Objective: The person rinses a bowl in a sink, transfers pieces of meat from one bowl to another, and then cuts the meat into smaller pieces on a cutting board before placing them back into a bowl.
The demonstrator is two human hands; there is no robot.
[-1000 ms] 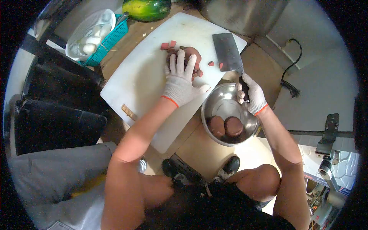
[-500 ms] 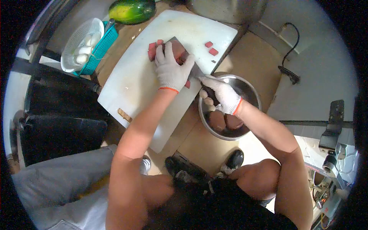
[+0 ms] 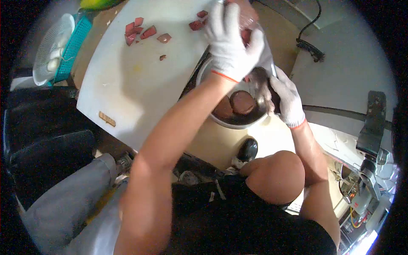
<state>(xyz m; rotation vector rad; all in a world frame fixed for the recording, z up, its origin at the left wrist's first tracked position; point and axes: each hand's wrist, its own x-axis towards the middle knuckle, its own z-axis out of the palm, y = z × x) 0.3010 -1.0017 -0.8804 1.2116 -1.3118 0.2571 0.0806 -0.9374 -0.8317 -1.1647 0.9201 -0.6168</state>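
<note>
Both hands wear white knit gloves with orange cuffs. At the top right, my left hand presses red meat against the flat of a cleaver, beside the board's right edge. My right hand grips the cleaver's dark handle, partly hidden. Below them stands a steel bowl holding round, dark red-brown pieces. Several cut red pieces lie on the white cutting board, with a few more near its upper right edge.
A white strainer with pale items sits by a teal basket at the left. A green-yellow fruit shows at the top. Another person's grey-trousered leg is at the lower left; a metal bracket is at the right.
Both hands and the cleaver have moved right, off the board and over the bowl's side, carrying meat. Several cut pieces remain on the board, now uncovered. The view has shifted too.
</note>
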